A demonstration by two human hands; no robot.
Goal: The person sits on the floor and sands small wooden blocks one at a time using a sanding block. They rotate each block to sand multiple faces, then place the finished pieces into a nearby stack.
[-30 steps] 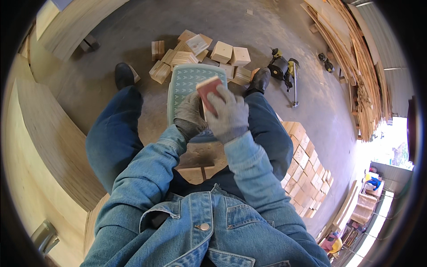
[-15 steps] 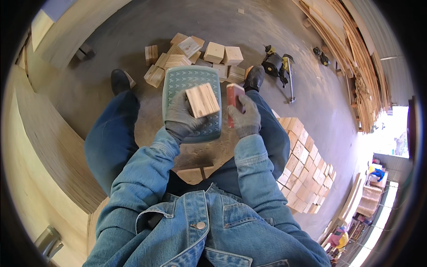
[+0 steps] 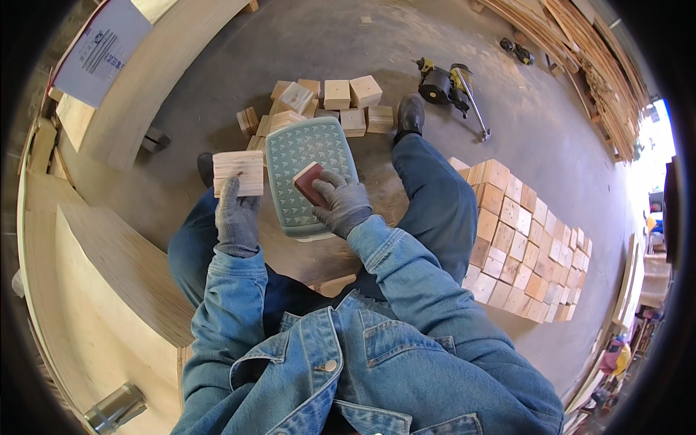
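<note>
1. Left hand (image 3: 238, 223): fingers gripping wood block (image 3: 241, 171), held just left of the stool (image 3: 290, 206).
2. Right hand (image 3: 342, 203): fingers clasped on red pad (image 3: 309, 184), over stool top; contact unclear.
3. Loose blocks (image 3: 337, 95) on floor (image 3: 217, 80) beyond stool; block stack (image 3: 529, 250) beside right leg (image 3: 436, 188).

The wooden block (image 3: 243, 165), pale, squared and striped with grain, is gripped in my left hand (image 3: 238, 221), left of the green stool (image 3: 308, 145) and apart from it. The flat red-brown block (image 3: 308, 181), pale along one edge, sits tilted in my right hand (image 3: 344, 203) above the stool top; contact cannot be determined.
</note>
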